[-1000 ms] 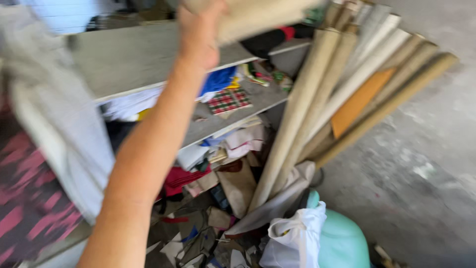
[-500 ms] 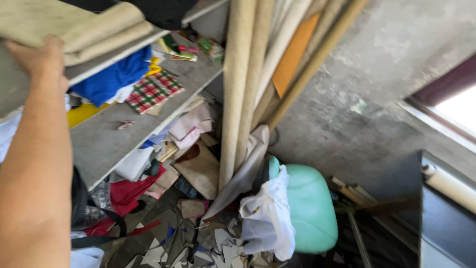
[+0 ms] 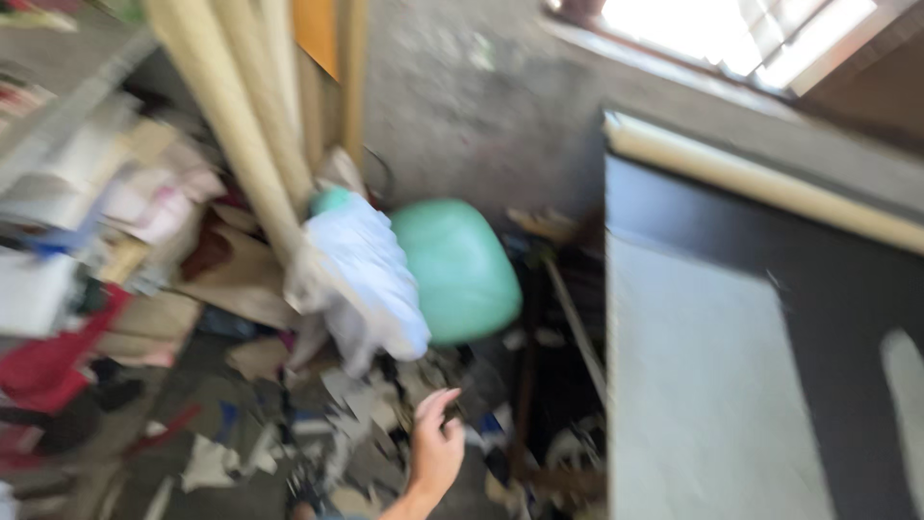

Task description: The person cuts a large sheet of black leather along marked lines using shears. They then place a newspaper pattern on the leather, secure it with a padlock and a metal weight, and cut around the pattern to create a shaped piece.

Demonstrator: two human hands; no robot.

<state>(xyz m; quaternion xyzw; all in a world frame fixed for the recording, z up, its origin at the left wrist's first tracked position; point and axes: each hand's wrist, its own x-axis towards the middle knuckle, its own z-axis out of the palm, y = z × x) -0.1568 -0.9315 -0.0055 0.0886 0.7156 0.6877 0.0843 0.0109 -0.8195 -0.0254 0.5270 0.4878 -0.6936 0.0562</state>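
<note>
Left hand (image 3: 435, 453) low over floor, grip apart, empty. Nearest: paper scraps (image 3: 356, 424) just beside; white bag (image 3: 371, 274) above. Right hand unseen

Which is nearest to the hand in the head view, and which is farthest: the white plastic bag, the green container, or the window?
From the hand, low in the middle:
1. White plastic bag, up and to the left, just above the floor scraps.
2. Green container, straight above, behind the bag; close to the bag in rank.
3. Window, top right, clearly farthest.
</note>
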